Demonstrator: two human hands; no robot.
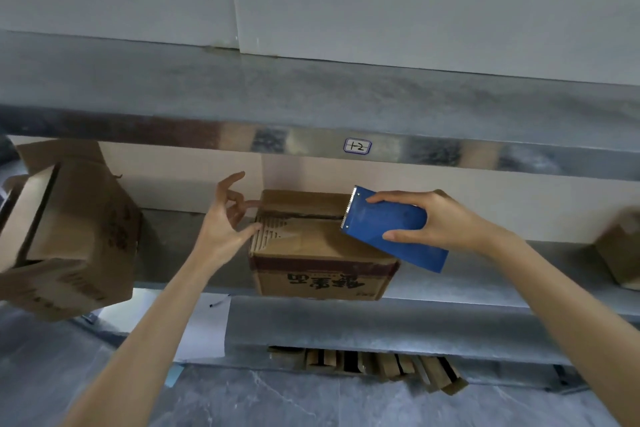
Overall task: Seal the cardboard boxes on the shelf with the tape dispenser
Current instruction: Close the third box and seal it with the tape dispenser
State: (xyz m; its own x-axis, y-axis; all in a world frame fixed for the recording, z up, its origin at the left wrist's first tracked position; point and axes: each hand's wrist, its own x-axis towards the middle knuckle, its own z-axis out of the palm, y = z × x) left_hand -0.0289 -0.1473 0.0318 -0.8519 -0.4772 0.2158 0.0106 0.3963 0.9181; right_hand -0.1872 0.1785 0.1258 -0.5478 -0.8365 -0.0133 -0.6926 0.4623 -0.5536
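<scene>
Right hand (440, 222) grips dispenser (388, 229); box (311, 253) seam partly hidden.

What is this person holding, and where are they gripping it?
The right hand grips the blue tape dispenser around its body, behind the toothed blade. The left hand seems empty; its thumb touches the cardboard box at its left edge.

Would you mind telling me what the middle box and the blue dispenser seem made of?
Middle box: matt brown corrugated cardboard; ridged fluting shows on its top flap. Blue dispenser: smooth, slightly glossy shell with a toothed edge, probably painted metal or plastic.
</scene>
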